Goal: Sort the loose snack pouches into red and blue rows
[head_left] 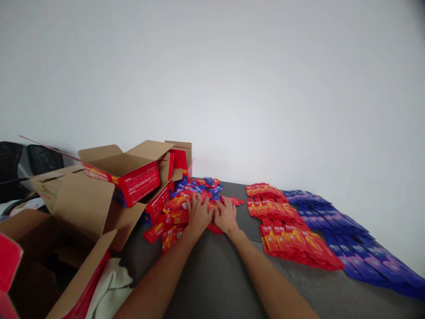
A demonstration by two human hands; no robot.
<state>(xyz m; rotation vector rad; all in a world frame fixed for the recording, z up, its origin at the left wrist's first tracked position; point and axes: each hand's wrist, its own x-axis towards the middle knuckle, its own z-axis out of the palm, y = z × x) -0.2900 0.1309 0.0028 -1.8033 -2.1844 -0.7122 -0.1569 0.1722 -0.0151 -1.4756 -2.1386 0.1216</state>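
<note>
Loose red and blue sachets (pixel 179 204) lie heaped on the dark surface (pixel 212 279), mostly at ten to eleven o'clock from the person's hands, the near edge under the fingers. Unsorted, by the look of it: colours mixed, packets at all angles.

Left hand (pixel 198 215): palm down on the heap, grip spread, nothing seen clasped. Right hand (pixel 227 217): just beside it, fingers bent down onto the heap's right edge; cannot tell whether that grip pinches a packet. One red sachet (pixel 235 201) pokes out past its fingertips, toward one o'clock.

At three o'clock, the part I would count as done: red sachets in three fanned rows (pixel 292 243), fronts up, overlapping neatly. Farther out, same bearing, blue sachets in fanned rows (pixel 368 263), the two colours kept apart. What seems left is the heap (a fair amount, though its depth is hidden).

Ten o'clock: an open red carton (pixel 139 184) tilted above other cartons. Eight o'clock: a nearer open carton (pixel 84 278), dark inside, contents unclear; a pale cloth (pixel 111 283) beside it. Twelve o'clock: white wall (pixel 265 88).
</note>
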